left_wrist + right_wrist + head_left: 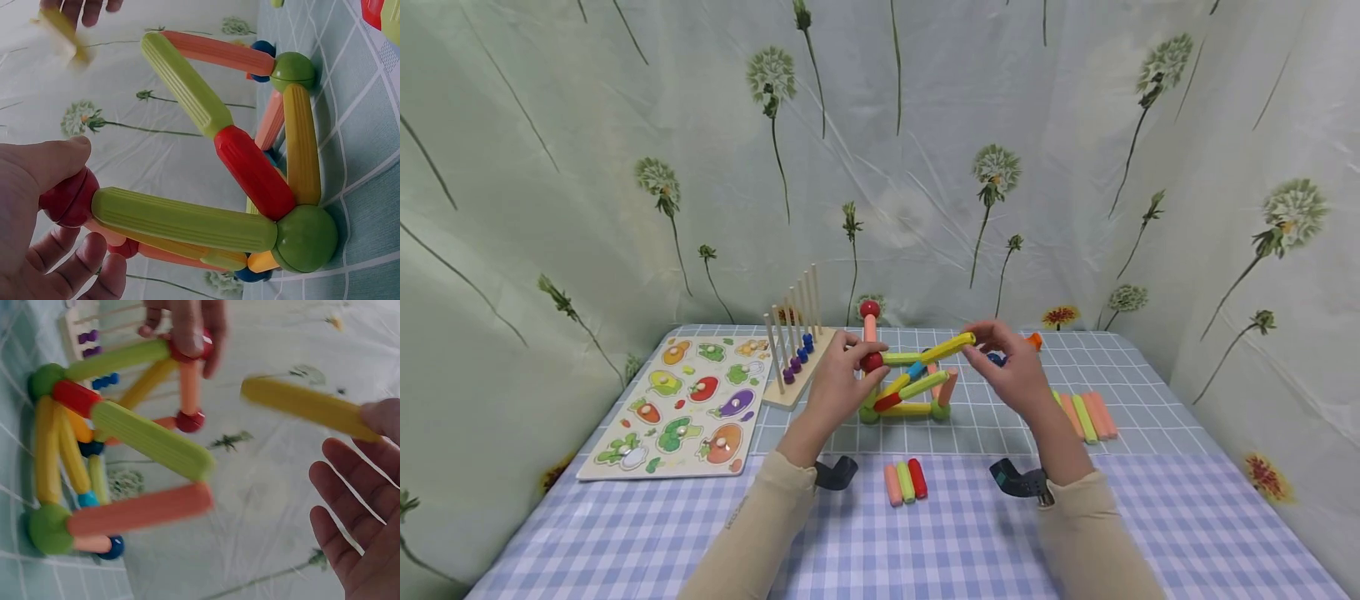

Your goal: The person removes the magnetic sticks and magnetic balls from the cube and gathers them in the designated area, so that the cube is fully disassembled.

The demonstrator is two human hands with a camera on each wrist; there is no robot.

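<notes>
A frame of coloured ribbed rods and balls stands on the table. My left hand [841,377] holds a red ball [70,197] at its upper corner, thumb on one side and fingers on the other. From that ball a lime-green rod [184,219] runs down to a green ball [306,239] on the cloth. My right hand [1011,367] pinches one end of a yellow rod [303,405] between thumb and fingers; its far end is apart from the red ball. A red rod [76,397] joined to a lime rod [153,440] slants up near a salmon rod [140,509].
Left of the frame stand a wooden peg rack [775,398] with purple and blue beads and a vegetable puzzle board [655,342]. Several loose rods [1084,417] lie at the right. A short row including a red rod [917,478] lies in front, on the checked cloth.
</notes>
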